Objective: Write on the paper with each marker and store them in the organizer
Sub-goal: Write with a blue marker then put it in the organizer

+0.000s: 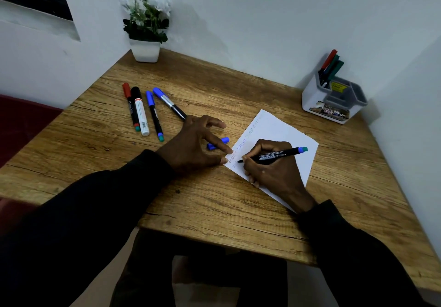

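on a wooden table (214, 211) set in a corner of pale walls (262, 20), the right hand (272, 166) grips a black marker (274, 156), tip on the white paper (274, 127), the left hand (193, 146) presses the sheet's edge with straight spread fingers, four markers (143, 108) lie left, and the organizer (334, 101) stands far right, a potted plant (145, 20) far left.

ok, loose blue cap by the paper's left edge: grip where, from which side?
Pinch the blue cap across its width at the exposed end nearer the paper, from above. It lies flat on the table, and the left hand's index finger crosses its middle; the right hand with the black marker leaves that end free.
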